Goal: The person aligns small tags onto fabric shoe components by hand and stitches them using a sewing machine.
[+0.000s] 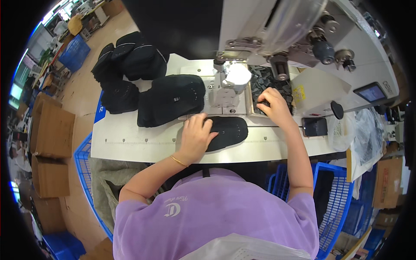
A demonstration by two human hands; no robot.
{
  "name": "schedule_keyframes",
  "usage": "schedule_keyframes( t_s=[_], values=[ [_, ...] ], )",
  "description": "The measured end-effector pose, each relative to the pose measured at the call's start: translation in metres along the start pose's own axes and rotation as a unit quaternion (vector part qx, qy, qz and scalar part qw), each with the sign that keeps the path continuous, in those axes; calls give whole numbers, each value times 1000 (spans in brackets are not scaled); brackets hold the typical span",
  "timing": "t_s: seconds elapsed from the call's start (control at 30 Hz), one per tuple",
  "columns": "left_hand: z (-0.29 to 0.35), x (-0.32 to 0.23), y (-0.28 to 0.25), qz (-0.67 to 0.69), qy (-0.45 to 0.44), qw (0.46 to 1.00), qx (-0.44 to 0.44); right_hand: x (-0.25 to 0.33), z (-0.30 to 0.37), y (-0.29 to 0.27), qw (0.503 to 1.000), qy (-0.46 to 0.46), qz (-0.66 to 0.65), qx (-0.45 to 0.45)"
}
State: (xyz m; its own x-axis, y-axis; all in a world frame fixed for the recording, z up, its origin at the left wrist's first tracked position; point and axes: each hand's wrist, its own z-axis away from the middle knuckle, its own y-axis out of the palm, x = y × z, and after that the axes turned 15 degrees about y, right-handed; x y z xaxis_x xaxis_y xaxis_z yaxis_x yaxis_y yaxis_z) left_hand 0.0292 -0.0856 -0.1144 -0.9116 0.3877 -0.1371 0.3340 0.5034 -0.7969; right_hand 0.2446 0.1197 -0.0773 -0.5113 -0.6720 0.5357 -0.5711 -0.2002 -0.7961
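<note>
My left hand (196,138) lies on the left end of a flat black fabric piece (232,131) with rounded corners, its fingers apart and the thumb on top of the cloth. Its fingertips reach close to a thick stack of similar black pieces (171,99). Over a shallow tray (248,100) of small dark strips (261,78), my right hand (275,106) has its fingers curled together in a pinch. What sits between those fingertips is hidden. A sewing machine head (229,86) with a bright lamp stands between the stack and the tray.
More black stacks (138,56) stand at the table's far left. A phone (314,127) and clear plastic bags (355,130) lie to the right. Blue baskets (331,203) flank my body below the white table (125,149). Cardboard boxes (52,130) stand on the left floor.
</note>
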Motion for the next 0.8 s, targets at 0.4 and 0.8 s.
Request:
schedule_keyframes(
  t_s=[0.4, 0.8],
  values=[
    [-13, 8, -4, 329, -253, 904, -99, 39, 21, -2, 890, 212, -400, -48],
    [-6, -3, 8, 463, -335, 817, -78, 68, 69, 91, 661, 348, -650, 142]
  ],
)
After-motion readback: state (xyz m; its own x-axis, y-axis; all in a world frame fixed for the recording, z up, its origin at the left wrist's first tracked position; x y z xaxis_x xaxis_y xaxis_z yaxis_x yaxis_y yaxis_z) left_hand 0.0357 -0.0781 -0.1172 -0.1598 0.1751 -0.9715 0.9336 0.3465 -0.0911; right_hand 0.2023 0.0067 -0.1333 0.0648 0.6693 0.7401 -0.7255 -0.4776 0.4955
